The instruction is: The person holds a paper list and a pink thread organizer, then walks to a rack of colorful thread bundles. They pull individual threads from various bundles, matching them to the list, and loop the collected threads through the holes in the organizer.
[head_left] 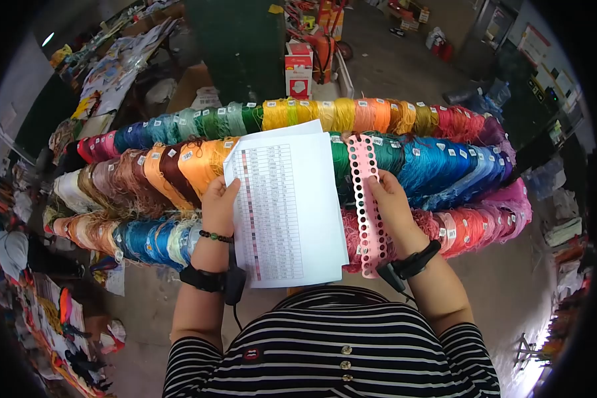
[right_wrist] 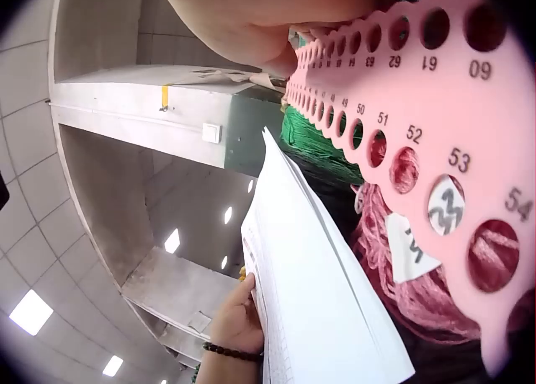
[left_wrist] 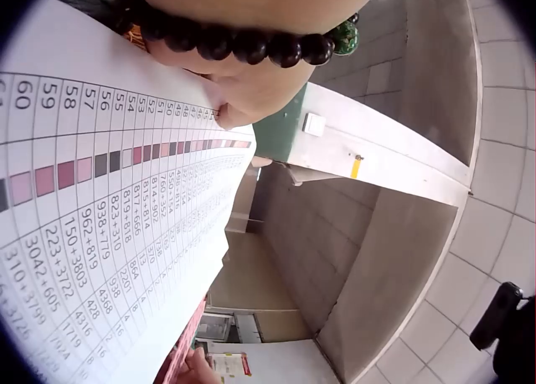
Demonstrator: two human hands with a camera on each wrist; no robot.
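Observation:
The left hand (head_left: 217, 207) pinches the left edge of white sheets (head_left: 322, 212) printed with a table of numbers and small colour squares. In the left wrist view, its thumb lies on the printed paper (left_wrist: 92, 216) near the numbers in the 40s. The right hand (head_left: 393, 204) grips a long pink card (head_left: 367, 232) with round holes along both edges, held upright just right of the sheets. Numbers beside the holes show on the pink card (right_wrist: 368, 74) in the right wrist view, with pink thread (right_wrist: 394, 275) behind it.
Rows of labelled thread skeins in many colours (head_left: 205, 166) hang across in front of the body. Beyond them stand red-and-white boxes (head_left: 299, 69) and a dark green pillar (head_left: 239, 46). Cluttered piles (head_left: 60, 318) lie at the left.

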